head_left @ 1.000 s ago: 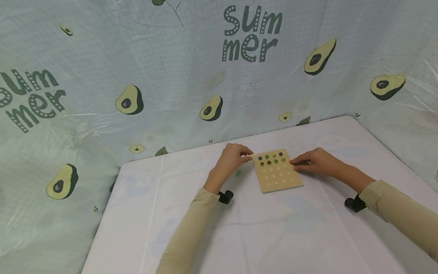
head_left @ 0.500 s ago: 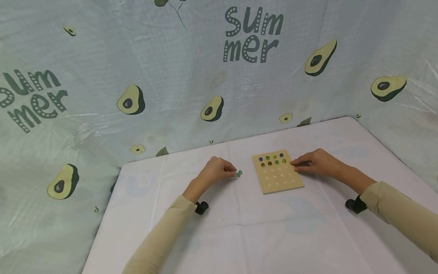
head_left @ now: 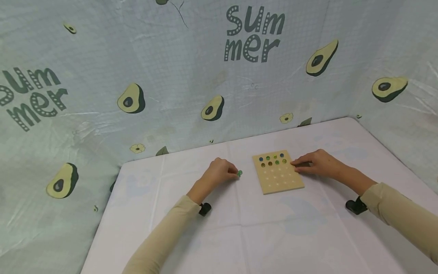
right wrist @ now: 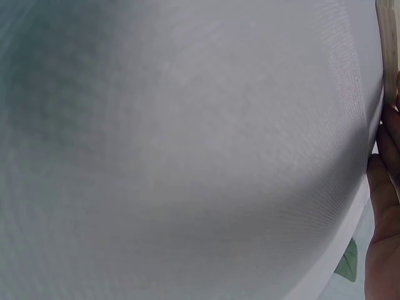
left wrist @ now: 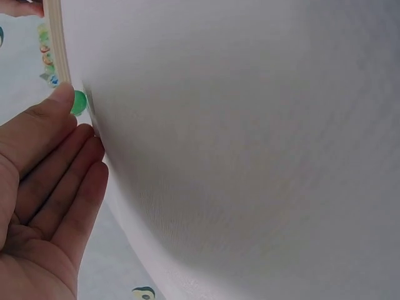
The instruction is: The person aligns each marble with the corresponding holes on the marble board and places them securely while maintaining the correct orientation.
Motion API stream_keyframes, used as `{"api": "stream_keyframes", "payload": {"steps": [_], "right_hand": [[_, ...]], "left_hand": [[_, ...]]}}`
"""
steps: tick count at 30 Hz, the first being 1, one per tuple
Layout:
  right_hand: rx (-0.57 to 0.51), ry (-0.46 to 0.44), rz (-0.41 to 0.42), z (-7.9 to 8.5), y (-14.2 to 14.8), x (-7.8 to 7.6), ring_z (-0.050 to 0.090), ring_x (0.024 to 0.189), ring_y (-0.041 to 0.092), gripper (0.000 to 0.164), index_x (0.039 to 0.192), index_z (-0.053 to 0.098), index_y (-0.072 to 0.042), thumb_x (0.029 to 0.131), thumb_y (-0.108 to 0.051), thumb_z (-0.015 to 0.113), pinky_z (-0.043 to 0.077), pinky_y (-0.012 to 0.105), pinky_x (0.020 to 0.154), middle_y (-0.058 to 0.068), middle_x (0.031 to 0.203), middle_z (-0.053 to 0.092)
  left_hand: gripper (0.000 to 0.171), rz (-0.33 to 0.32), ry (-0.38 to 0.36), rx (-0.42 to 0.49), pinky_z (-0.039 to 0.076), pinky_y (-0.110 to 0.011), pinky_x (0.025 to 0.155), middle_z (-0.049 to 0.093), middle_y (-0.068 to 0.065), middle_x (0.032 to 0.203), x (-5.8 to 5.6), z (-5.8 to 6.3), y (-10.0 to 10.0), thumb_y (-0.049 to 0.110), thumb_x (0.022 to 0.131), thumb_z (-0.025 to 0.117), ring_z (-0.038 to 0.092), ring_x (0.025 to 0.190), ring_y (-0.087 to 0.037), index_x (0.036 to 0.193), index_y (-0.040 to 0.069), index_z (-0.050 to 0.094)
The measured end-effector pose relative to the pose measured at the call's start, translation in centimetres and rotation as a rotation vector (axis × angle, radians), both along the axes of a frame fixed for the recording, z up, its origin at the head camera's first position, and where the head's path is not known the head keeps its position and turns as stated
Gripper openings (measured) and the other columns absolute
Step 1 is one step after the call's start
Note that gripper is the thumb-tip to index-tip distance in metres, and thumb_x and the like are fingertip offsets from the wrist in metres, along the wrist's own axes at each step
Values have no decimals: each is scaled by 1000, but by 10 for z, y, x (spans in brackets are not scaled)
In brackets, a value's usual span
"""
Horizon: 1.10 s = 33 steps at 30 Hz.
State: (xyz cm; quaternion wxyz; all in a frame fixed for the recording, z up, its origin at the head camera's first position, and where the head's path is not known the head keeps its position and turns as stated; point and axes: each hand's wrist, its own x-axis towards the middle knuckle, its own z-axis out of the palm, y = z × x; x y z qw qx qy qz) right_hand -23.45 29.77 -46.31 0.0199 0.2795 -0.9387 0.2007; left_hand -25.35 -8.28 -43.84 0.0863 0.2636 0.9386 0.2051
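In the head view my left hand point(head_left: 219, 170) is over the table, thumb and fingertips at a couple of small green marbles. The left wrist view shows the thumb and index finger pinching at a green marble point(left wrist: 79, 102), which the thumb partly covers. To the right lies a flat square wooden board point(head_left: 280, 182) with rows of shallow hollows. Its two far rows hold blue, green, yellow and amber marbles point(head_left: 270, 163). My right hand point(head_left: 318, 163) rests at the board's right edge, fingers fairly straight and fingertips touching it.
A pale cloth covers the table point(head_left: 273, 236). Behind it hangs a white curtain point(head_left: 171, 68) printed with avocados and lettering. Small black cameras are strapped to both wrists.
My left hand has moved from the board's far left corner down and left to the green marbles, then slightly right onto them. The right hand and board have stayed put.
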Motion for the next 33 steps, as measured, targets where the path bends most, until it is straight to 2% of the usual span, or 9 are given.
{"api": "stream_keyframes", "payload": {"steps": [9,12,20,33], "right_hand": [[2,0,-5,0,0,0,71,108,28,31,116,79,-13,87,-24,82,59,45,87,5,113,76],[-1,4,0,0,-1,-1,71,108,29,31,116,79,-13,88,-26,81,59,46,86,5,113,76],[4,48,12,-2,0,-1,72,105,30,30,114,80,-13,87,-28,82,59,46,84,6,111,77],[2,18,10,-2,2,-2,72,107,29,31,115,79,-13,87,-26,82,59,46,86,5,112,76]], "left_hand": [[17,-1,104,-85,56,-26,83,78,6,94,6,-2,5,27,85,84,72,93,-11,97,15,83],[16,-2,118,-99,56,-27,84,78,5,95,7,-1,5,26,86,83,72,94,-12,98,16,83],[15,-12,118,-83,56,-25,82,78,5,94,8,-1,3,25,87,83,72,92,-10,98,15,83],[14,29,80,-19,55,-25,80,78,4,92,10,-2,1,23,87,83,71,89,-10,98,14,83]]}}
